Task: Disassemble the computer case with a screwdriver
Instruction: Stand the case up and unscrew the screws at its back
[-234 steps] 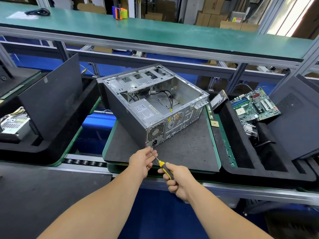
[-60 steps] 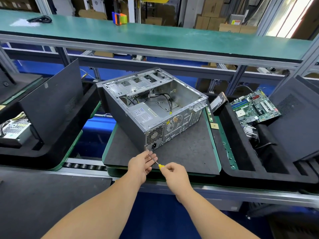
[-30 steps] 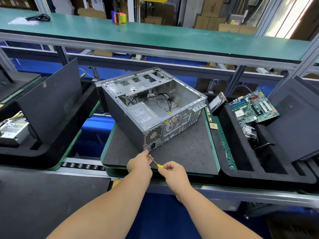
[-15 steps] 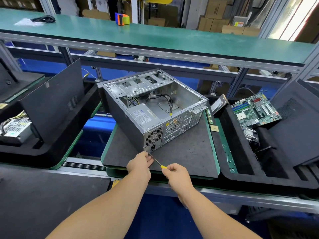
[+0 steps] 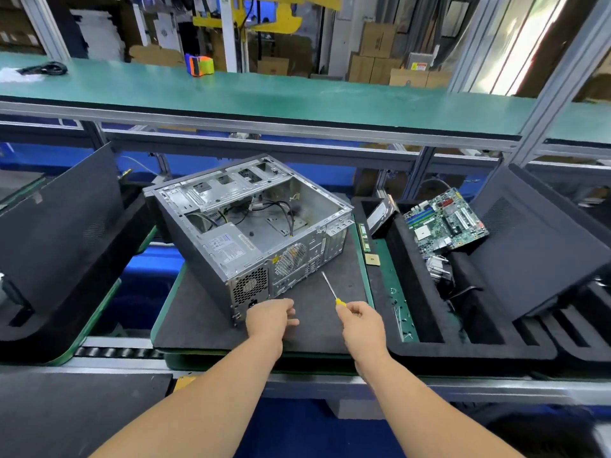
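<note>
Your right hand [image 5: 358, 317] grips the screwdriver [image 5: 332, 289], shaft slanting up-left toward the computer case [image 5: 251, 223] — your left hand [image 5: 271, 317], fingers loosely apart, sits nearer its lower corner.

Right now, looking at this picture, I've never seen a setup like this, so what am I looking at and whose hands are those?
This is a view from a camera worn on a person's head, looking down at their own arms. On the dark mat lies an open computer case, its side panel off. The right hand grips a yellow-handled screwdriver, tip raised off the case. The left hand hovers by the case's near corner; whether it holds anything is unclear. To the right, a foam tray holds a green motherboard.
</note>
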